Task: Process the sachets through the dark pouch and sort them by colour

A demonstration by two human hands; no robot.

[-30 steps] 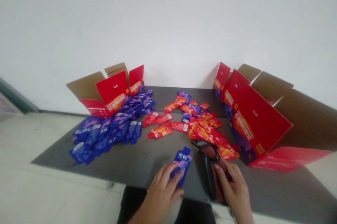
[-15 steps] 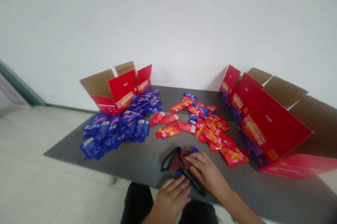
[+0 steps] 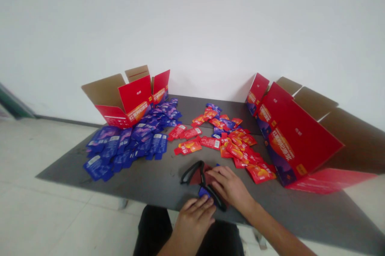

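Head view: a black-and-maroon device (image 3: 202, 177) is grasped by the right hand (image 3: 234, 189) over the desk (image 3: 147, 182). Beneath the device, a blue sachet (image 3: 203, 192) is partly covered; on the device's near side, the sachet is touched by the left hand (image 3: 195, 220), whose grip cannot be determined.
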